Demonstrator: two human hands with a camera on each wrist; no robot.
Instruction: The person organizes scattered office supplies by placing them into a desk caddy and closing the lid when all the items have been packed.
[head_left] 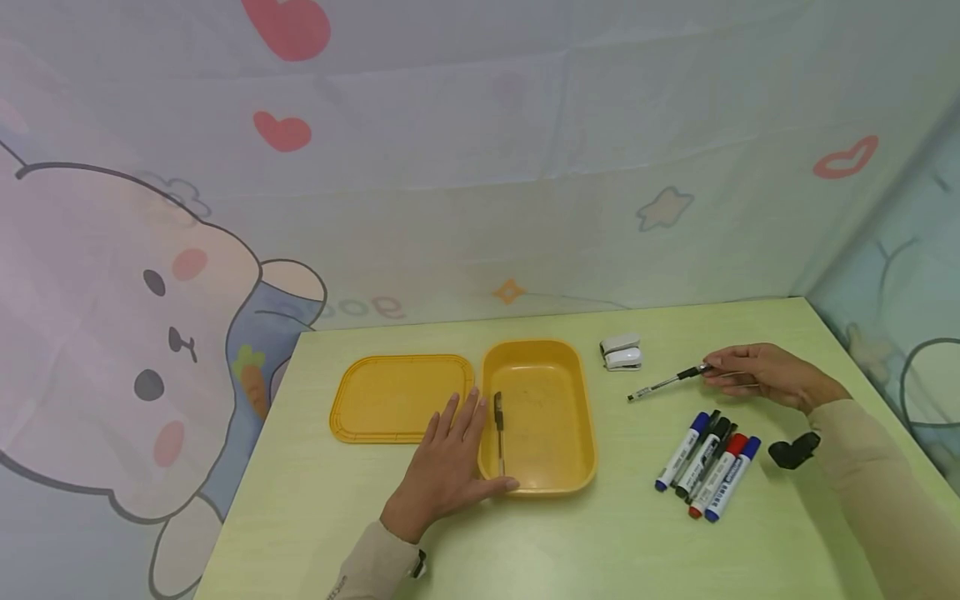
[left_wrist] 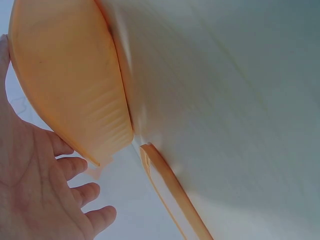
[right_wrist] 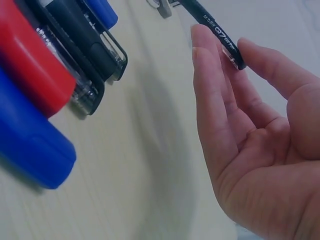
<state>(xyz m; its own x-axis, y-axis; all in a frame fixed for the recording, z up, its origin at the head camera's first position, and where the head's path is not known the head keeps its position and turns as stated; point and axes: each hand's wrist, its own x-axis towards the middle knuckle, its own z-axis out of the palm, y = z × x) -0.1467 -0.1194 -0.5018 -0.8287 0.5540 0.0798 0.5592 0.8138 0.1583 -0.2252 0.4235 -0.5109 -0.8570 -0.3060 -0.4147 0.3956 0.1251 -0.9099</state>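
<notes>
A gel pen (head_left: 667, 383) with a black cap is pinched by its capped end between the thumb and fingers of my right hand (head_left: 765, 373), above the table. The right wrist view shows lettering on the cap of this gel pen (right_wrist: 210, 25). My left hand (head_left: 446, 471) rests with spread, straight fingers along the left rim of a yellow plastic box (head_left: 547, 417). Its thumb lies over the front left corner. Inside the box, a second gel pen (head_left: 499, 425) lies along the left side. In the left wrist view, the left hand (left_wrist: 40, 175) touches the box's rim (left_wrist: 55, 132).
Several markers (head_left: 708, 467) with blue, black and red caps lie bunched in front of the right hand, with pens among them. A white stapler (head_left: 621, 353) sits right of the box. Left of the box lies a flat yellow lid (head_left: 401, 400). A printed curtain (head_left: 480, 167) hangs behind.
</notes>
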